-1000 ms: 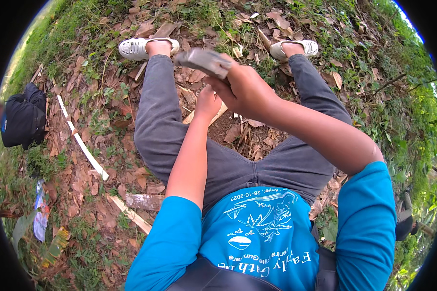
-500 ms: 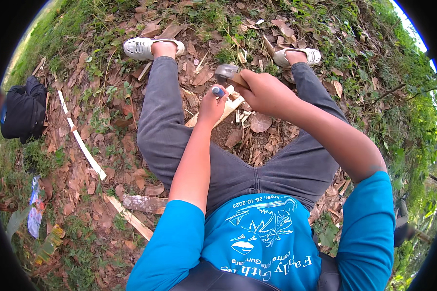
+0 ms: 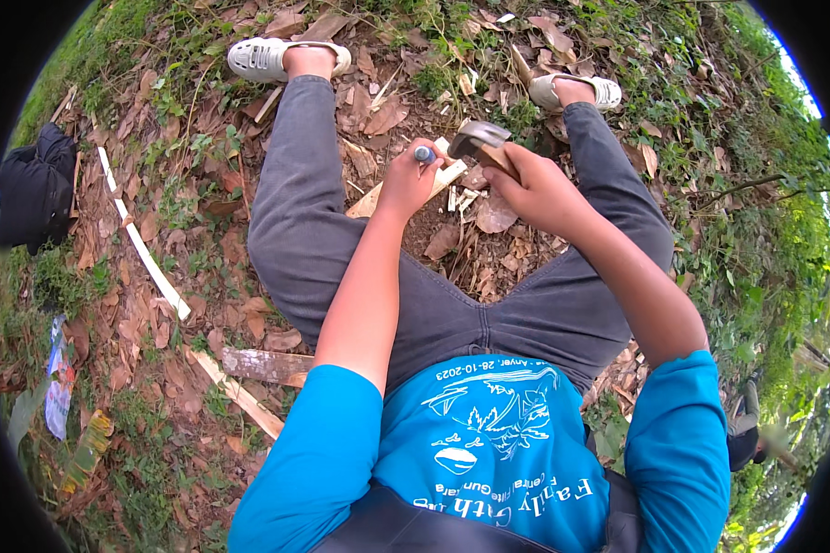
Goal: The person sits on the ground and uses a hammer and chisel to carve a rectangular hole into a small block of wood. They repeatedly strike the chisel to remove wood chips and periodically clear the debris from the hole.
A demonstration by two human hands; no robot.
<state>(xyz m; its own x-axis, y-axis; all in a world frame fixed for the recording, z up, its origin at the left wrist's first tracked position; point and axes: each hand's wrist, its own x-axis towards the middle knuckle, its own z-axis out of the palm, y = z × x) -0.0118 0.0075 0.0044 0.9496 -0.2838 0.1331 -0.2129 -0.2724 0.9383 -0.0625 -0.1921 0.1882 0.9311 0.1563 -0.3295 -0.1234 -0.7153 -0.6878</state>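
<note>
My left hand is closed around an upright blue-handled chisel, its butt end facing up; the blade is hidden beneath the fist. Under that hand a pale piece of wood lies aslant on the ground between my legs. To the right, my right hand grips the wooden handle of a claw hammer. The metal head is beside the chisel's butt, apart from it. Small pale wood chips are scattered just below the hammer.
Dry leaves and soil cover the ground around my outstretched legs. At left are a long pale strip, a black bag and a plastic wrapper. A split wood piece and a weathered board lie by my left elbow.
The hammer has moved right, away from above the chisel, and my right hand has shifted right and slightly nearer. My left hand keeps its grip on the chisel.
</note>
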